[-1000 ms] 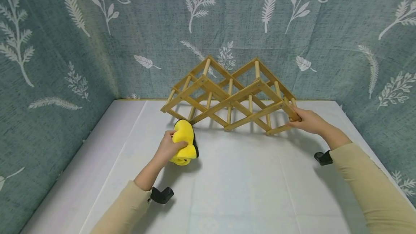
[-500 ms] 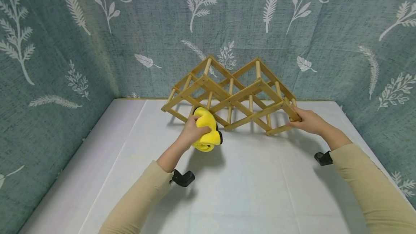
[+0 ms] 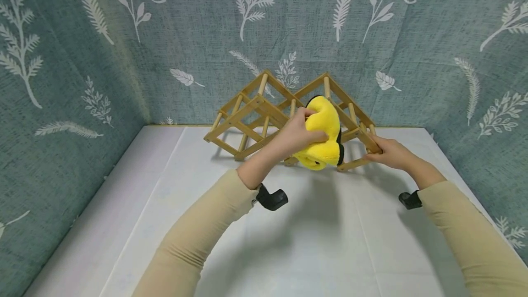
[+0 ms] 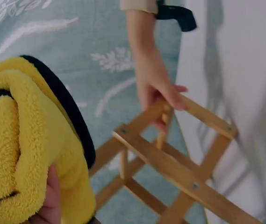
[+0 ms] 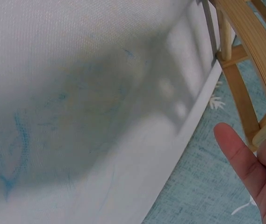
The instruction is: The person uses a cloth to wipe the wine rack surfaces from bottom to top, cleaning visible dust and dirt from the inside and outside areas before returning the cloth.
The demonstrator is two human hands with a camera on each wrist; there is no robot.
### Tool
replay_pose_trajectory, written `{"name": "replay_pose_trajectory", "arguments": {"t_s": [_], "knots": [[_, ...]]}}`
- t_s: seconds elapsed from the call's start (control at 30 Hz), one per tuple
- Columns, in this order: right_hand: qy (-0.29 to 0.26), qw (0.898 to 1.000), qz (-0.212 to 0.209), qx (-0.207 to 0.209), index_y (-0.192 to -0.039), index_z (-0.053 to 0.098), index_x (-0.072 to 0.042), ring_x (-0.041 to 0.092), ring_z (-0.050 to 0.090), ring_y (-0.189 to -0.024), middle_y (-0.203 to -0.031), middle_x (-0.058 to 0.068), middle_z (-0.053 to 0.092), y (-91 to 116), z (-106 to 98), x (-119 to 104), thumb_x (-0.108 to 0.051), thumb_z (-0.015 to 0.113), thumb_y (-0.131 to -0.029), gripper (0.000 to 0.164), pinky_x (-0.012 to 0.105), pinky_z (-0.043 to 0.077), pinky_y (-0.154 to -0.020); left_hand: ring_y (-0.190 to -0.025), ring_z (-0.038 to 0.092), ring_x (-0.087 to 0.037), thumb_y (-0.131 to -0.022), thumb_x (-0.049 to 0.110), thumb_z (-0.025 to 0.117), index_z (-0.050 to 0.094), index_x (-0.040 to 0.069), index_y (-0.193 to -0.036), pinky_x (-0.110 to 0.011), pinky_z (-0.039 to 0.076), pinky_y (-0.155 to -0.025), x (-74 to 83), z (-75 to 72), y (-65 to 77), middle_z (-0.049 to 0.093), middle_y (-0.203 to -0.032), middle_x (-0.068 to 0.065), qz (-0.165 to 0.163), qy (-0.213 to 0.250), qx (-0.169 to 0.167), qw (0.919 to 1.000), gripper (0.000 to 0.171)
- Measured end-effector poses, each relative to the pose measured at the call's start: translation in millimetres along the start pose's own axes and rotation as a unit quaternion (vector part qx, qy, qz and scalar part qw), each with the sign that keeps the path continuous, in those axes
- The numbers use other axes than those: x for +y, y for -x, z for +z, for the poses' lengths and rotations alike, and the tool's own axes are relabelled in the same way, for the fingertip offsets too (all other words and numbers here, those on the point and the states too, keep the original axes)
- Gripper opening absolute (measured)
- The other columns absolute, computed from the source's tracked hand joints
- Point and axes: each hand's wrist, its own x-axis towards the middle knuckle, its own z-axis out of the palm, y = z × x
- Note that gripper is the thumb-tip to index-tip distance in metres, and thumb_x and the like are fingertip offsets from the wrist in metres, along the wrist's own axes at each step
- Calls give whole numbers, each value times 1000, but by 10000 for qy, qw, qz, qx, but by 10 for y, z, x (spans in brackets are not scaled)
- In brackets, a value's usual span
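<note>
My left hand (image 3: 298,133) grips a folded, rolled yellow towel (image 3: 323,125) with black edging, held up in front of the right half of a wooden lattice rack (image 3: 251,125). In the left wrist view the fluffy towel (image 4: 34,140) fills the left side, its rolled end facing the camera, with a finger (image 4: 52,198) against it. My right hand (image 3: 391,152) holds the rack's right end, fingers around a slat. The left wrist view shows this right hand (image 4: 154,79) from across the rack. Part of the rack is hidden behind the towel and left hand.
The rack stands near the back of a white-covered table (image 3: 313,251). Green-blue fabric with white leaf prints (image 3: 206,35) hangs behind it and at both sides. A black camera mount sits on each wrist, one by the left cuff (image 3: 272,197) and one by the right (image 3: 410,200).
My left hand has carried the yellow towel rightward and up, from the rack's left front corner to its right half. The right hand and the rack have stayed in place.
</note>
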Motion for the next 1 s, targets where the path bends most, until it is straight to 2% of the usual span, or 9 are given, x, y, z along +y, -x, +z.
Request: {"name": "replay_pose_trajectory", "arguments": {"t_s": [0.1, 0.2, 0.3, 0.4, 0.5, 0.6, 0.77, 0.87, 1.0], "knots": [[25, 10000, 40, -15, -133, 38, -3, 23, 58, -79, -88, 10, 61, -5, 1, -6, -29, 61, -87, 58, 41, 45, -67, -91, 55, -19, -81, 19, 66, 36, 10, -125, -29, 50, -71, 106, 30, -34, 48, -111, -8, 293, 120, -199, 9993, 54], [57, 9999, 81, -29, -140, 31, -2, 26, 59, -82, -93, 14, 61, -11, 5, -3, -32, 61, -87, 67, 43, 46, -70, -93, 54, -18, -81, 17, 66, 37, 10, -125, -28, 50, -71, 139, 31, -10, 48, -112, -7, 691, 259, -370, 9966, 53], [78, 9999, 77, -26, -143, 25, -2, 29, 59, -85, -98, 17, 61, -13, 7, -2, -33, 61, -87, 73, 44, 46, -71, -94, 54, -20, -81, 14, 65, 37, 10, -125, -28, 51, -72, 102, 20, 72, 48, -113, -9, 1100, 326, -648, 9913, 52], [75, 10000, 55, -9, -140, 30, -3, 28, 58, -83, -95, 16, 61, -12, 5, -2, -32, 61, -87, 69, 44, 46, -69, -93, 54, -20, -81, 13, 64, 38, 10, -124, -28, 51, -72, -41, 8, 179, 49, -113, -10, 1154, 117, -912, 9890, 50], [80, 10000, 9, 14, -138, 32, -2, 24, 58, -79, -89, 12, 61, -5, 3, -3, -30, 62, -87, 66, 42, 45, -67, -88, 56, -18, -79, 15, 65, 41, 10, -121, -27, 50, -71, -314, -13, 268, 52, -110, -9, 700, -307, -1017, 9919, 48], [45, 10000, -42, 1, -139, 32, -1, 22, 58, -77, -87, 10, 61, -1, 3, -7, -30, 62, -86, 68, 41, 45, -66, -83, 58, -17, -78, 15, 66, 45, 7, -118, -27, 50, -68, -666, -63, 338, 54, -106, -9, -143, -504, -1090, 9927, 47], [35, 10000, -55, 17, -138, 33, -2, 22, 58, -77, -87, 9, 60, 3, 3, 9, -32, 62, -86, 66, 40, 45, -66, -82, 58, -19, -75, 17, 68, 47, 4, -117, -29, 49, -68, -1149, -164, 389, 55, -105, -10, -1355, -739, -660, 9858, 49], [51, 10000, -47, 52, -135, 36, -4, 21, 57, -76, -85, 8, 60, 8, 2, 22, -32, 62, -86, 62, 39, 44, -66, -88, 55, -20, -75, 19, 67, 45, 5, -119, -31, 47, -71, -1305, -175, 358, 55, -108, -10, -1639, -924, -250, 9818, 51], [45, 9999, -104, 68, -136, 35, -3, 19, 56, -73, -84, 8, 59, 0, 12, 28, -32, 62, -87, 63, 38, 44, -64, -89, 54, -21, -75, 19, 67, 45, 3, -119, -31, 46, -72, -1409, -93, 253, 55, -108, -11, -1556, -909, -28, 9836, 52]]}}
